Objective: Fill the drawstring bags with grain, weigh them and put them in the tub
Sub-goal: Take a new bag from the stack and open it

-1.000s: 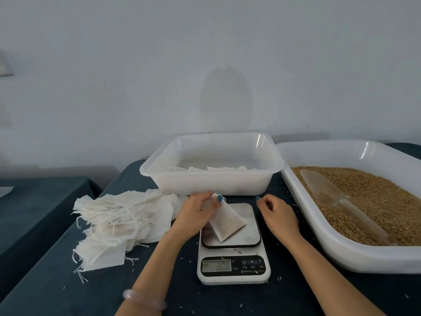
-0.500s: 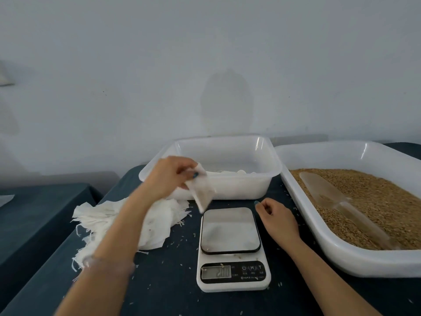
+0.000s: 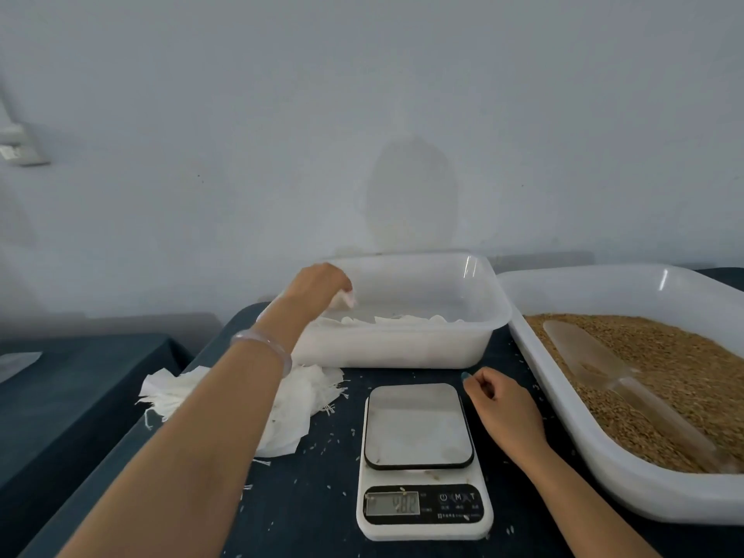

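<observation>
Left of the frame's centre, the left hand (image 3: 318, 283) is hovering over the near left corner of the white tub (image 3: 402, 348) with fingers bent downward. A bit of white cloth (image 3: 345, 300) is showing at the fingertips, but I cannot tell if they are gripping it, and white drawstring bags (image 3: 402, 319) are lying inside the tub. Right of centre, the right hand (image 3: 503, 408) is resting on the dark table (image 3: 314, 497), loosely curled and holding nothing, just beside the kitchen scale (image 3: 418, 424), while a clear scoop (image 3: 596, 356) is lying on the grain (image 3: 664, 356) at the right edge.
</observation>
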Demonstrator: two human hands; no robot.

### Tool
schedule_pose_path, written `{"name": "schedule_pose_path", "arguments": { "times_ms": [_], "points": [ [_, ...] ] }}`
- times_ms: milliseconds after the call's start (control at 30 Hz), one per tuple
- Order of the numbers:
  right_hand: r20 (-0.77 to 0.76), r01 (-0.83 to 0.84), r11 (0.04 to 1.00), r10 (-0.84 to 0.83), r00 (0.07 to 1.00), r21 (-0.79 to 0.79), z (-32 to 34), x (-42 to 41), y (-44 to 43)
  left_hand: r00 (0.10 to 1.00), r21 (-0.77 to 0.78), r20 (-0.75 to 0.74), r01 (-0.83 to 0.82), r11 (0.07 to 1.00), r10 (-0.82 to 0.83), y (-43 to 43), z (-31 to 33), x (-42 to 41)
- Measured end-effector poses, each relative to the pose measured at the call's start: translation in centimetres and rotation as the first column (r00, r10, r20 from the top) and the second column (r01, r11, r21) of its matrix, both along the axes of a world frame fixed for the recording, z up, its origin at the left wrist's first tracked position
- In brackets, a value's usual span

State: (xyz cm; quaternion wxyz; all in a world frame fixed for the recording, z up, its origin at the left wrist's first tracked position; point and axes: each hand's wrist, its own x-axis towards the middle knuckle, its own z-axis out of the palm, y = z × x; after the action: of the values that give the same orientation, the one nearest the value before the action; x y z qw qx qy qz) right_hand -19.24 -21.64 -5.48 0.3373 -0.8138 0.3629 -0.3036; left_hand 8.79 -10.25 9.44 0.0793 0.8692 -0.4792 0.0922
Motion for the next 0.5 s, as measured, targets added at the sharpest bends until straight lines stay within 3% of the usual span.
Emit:
{"name": "schedule_pose_path", "arguments": {
  "times_ms": [100,333,433,500],
  "points": [
    [-0.003,-0.002,1.0,0.002,1.0,-0.007,0.1,0.1,0.0,0.997,0.157,-0.019,0.07,0.985,-0.068,0.5,-2.1,0.6],
    [0.001,-0.002,1.0,0.002,1.0,-0.004,0.2,0.0,0.1,0.984,0.088,-0.086,0.163,0.983,-0.156,2.8,1.5,0.7],
    [-0.003,0.004,1.0,-0.004,1.0,-0.001,0.2,0.1,0.1,0.985,0.071,-0.143,0.106,0.992,-0.095,5.0,3.9,-0.3],
    [-0.005,0.005,1.0,-0.005,1.0,0.007,0.2,0.1,0.1,0.982,0.143,-0.189,0.017,0.99,0.01,6.9,4.9,-0.9]
  ]
}}
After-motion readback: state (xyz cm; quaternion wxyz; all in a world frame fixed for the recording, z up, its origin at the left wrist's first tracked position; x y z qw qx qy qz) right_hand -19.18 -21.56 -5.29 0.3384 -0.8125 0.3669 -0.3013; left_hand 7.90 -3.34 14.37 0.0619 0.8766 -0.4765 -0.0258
